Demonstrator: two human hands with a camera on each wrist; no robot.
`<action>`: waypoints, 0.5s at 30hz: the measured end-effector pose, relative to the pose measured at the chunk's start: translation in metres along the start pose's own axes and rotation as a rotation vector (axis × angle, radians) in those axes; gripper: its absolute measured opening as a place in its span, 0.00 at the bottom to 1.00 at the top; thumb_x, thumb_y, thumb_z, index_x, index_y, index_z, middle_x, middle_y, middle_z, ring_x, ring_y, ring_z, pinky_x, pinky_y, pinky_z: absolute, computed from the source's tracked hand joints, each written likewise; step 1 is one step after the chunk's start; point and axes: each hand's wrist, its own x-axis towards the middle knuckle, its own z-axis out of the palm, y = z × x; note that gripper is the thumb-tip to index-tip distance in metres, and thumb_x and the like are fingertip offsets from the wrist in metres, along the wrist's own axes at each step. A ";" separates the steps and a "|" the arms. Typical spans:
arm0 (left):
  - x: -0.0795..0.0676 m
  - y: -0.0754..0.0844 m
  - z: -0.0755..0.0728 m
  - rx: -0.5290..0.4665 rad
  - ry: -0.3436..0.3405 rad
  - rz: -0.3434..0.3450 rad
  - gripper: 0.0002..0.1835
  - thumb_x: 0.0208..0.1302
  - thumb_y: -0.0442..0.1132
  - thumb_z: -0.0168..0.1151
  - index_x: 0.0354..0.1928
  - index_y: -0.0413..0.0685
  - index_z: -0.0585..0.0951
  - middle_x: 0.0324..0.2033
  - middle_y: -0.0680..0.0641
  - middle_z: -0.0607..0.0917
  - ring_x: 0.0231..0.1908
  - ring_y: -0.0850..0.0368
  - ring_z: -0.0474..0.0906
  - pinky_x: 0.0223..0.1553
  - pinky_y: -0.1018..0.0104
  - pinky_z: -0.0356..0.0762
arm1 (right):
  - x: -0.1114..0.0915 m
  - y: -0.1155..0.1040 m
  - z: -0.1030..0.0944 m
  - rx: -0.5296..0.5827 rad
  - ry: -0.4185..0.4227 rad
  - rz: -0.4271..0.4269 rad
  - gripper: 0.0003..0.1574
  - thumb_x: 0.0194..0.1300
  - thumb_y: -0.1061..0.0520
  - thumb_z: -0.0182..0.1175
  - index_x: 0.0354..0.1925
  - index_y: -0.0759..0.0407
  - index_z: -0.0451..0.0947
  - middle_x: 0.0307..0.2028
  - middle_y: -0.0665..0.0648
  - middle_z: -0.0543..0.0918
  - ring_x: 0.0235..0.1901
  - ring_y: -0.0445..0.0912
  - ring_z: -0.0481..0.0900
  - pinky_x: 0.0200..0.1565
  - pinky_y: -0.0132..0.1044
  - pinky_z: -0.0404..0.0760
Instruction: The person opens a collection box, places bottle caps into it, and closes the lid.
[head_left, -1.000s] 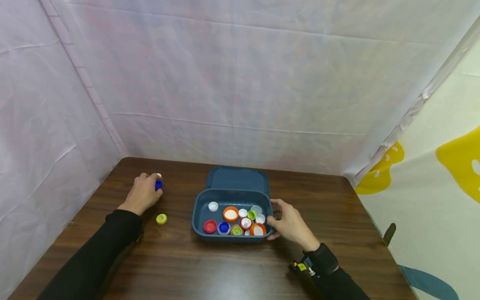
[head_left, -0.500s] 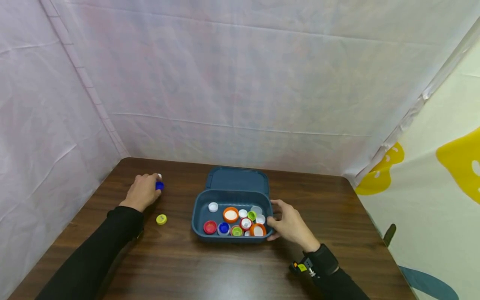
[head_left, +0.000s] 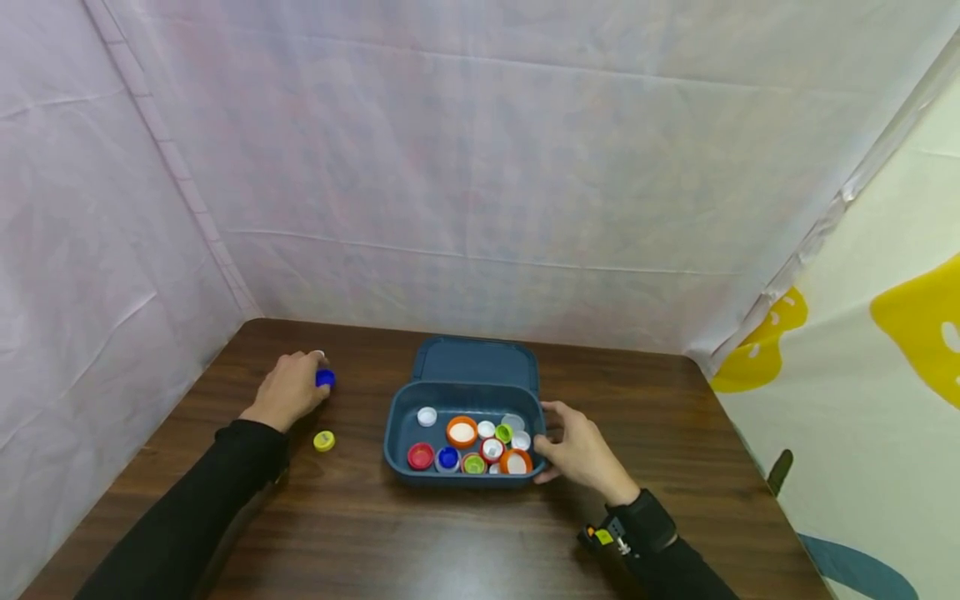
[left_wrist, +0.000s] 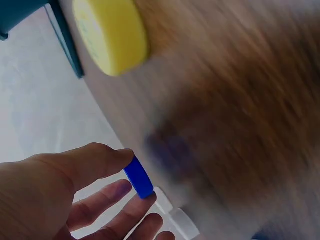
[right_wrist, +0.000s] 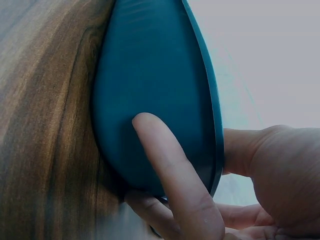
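My left hand point(head_left: 285, 390) pinches a blue bottle cap point(left_wrist: 138, 177) between thumb and fingertips, at the far left of the table. In the left wrist view the cap is tilted on edge, with its blurred shadow on the wood apart from it. Two white caps point(left_wrist: 183, 223) lie just beyond those fingers. Nearer me sits a yellow cap point(head_left: 324, 441). My right hand point(head_left: 581, 446) grips the right end of a blue-grey box point(head_left: 462, 480), thumb over the rim and fingers against the outer wall point(right_wrist: 155, 75). Several caps, including a red one point(head_left: 421, 456), lie inside it.
The box's lid point(head_left: 476, 363) lies folded back behind it. A brown wooden table point(head_left: 360, 533) carries everything. White cloth point(head_left: 465, 167) hangs along the back and left edges, and a printed cloth point(head_left: 847, 442) hangs at the right.
My left hand has shifted slightly to the right and toward me, with the blue cap. My right hand and the box stay where they were.
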 end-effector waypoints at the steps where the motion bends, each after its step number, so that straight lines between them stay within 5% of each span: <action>1: -0.001 0.003 -0.001 -0.006 -0.001 0.001 0.24 0.74 0.35 0.77 0.67 0.30 0.85 0.60 0.21 0.87 0.61 0.21 0.85 0.60 0.26 0.87 | 0.000 0.000 0.000 0.000 -0.001 0.001 0.42 0.80 0.66 0.69 0.86 0.67 0.69 0.72 0.77 0.83 0.54 0.60 0.95 0.33 0.53 0.97; 15: -0.025 0.059 -0.015 -0.087 0.054 0.121 0.21 0.78 0.38 0.76 0.64 0.31 0.86 0.58 0.26 0.86 0.59 0.28 0.86 0.63 0.31 0.91 | -0.002 -0.002 0.000 -0.009 -0.008 0.000 0.43 0.81 0.66 0.67 0.87 0.68 0.67 0.74 0.77 0.81 0.57 0.62 0.94 0.34 0.53 0.97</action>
